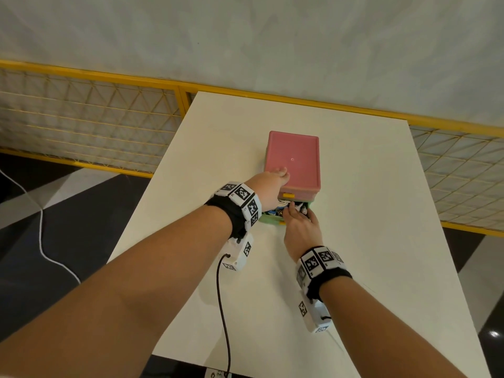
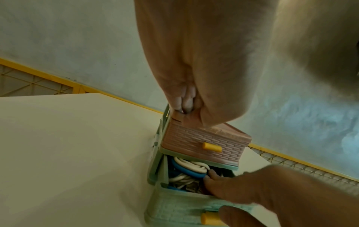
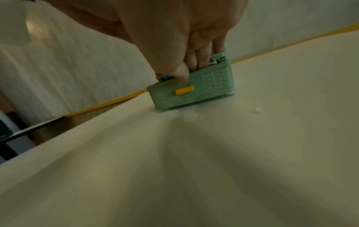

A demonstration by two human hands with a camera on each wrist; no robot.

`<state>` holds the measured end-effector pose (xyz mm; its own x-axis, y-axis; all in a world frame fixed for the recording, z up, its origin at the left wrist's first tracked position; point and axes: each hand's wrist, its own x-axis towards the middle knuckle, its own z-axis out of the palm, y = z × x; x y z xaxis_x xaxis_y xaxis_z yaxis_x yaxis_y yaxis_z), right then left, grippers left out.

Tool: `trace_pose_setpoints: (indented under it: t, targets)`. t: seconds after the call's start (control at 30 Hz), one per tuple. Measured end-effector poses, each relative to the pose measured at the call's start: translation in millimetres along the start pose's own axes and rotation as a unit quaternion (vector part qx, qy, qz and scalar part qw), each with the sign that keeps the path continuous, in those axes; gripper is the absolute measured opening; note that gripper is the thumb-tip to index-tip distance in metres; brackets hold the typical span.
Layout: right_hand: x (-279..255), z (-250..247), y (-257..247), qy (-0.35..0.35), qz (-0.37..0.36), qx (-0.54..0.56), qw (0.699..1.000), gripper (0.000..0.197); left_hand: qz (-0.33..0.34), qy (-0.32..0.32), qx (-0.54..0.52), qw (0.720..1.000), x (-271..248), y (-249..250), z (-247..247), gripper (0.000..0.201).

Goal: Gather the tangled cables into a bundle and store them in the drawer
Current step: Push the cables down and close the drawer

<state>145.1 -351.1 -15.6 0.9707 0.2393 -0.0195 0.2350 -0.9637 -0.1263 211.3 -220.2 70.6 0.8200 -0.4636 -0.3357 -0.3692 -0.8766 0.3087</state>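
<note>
1. Head view: my left hand (image 1: 268, 186) rests flat on the pink organizer top (image 1: 296, 156), fingers relaxed.
2. My right hand (image 1: 300, 227) reaches its fingers into the open green drawer (image 2: 184, 205), thumb on the front; grip unclear.
3. White and blue cables (image 2: 189, 169) sit coiled inside the drawer.

No readable text anywhere; the wrist bands (image 1: 246, 201) carry only black-and-white square marker patterns.

White and blue cables (image 2: 186, 169) lie coiled in a heap inside the green lower drawer (image 2: 180, 208), which is pulled out toward the near side of a small drawer unit; its woven-pattern front carries a yellow handle (image 3: 184, 90). The pink upper drawer (image 2: 202, 142) sits closed
</note>
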Motion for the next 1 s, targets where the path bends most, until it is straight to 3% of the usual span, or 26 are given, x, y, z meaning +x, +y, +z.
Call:
trace_pose_setpoints:
  t: [0.1,0.17,0.4,0.57,0.73,0.8,0.87,1.0]
  targets:
    - [5,2,-5,0.056,-0.004,0.025,0.998,0.046,-0.006,-0.002,-0.002,1.0,-1,3,-1,0.071]
    - [3,6,-10,0.065,-0.031,0.036,0.997,0.053,-0.007,-0.001,-0.004,1.0,-2,3,-2,0.073]
    - [-1,12,-31,-0.047,-0.04,-0.069,0.996,0.058,-0.005,-0.004,-0.017,1.0,-2,1,-1,0.075]
    - [1,10,-33,-0.064,-0.04,-0.079,0.994,0.061,-0.006,-0.006,-0.006,1.0,-2,1,-2,0.075]
    - [4,0,-31,-0.047,-0.021,-0.024,0.998,0.054,-0.007,-0.012,-0.002,1.0,-5,4,-6,0.074]
    - [1,-8,-26,-0.005,-0.008,0.008,1.0,0.048,-0.009,-0.012,0.004,1.0,-5,6,-7,0.074]
    - [1,-9,-14,0.036,-0.014,0.031,0.999,0.055,-0.012,-0.008,0.01,1.0,-5,7,-8,0.073]
    - [0,-7,-3,-0.065,-0.01,0.021,0.998,0.072,-0.013,-0.013,0.006,1.0,-3,7,-8,0.072]
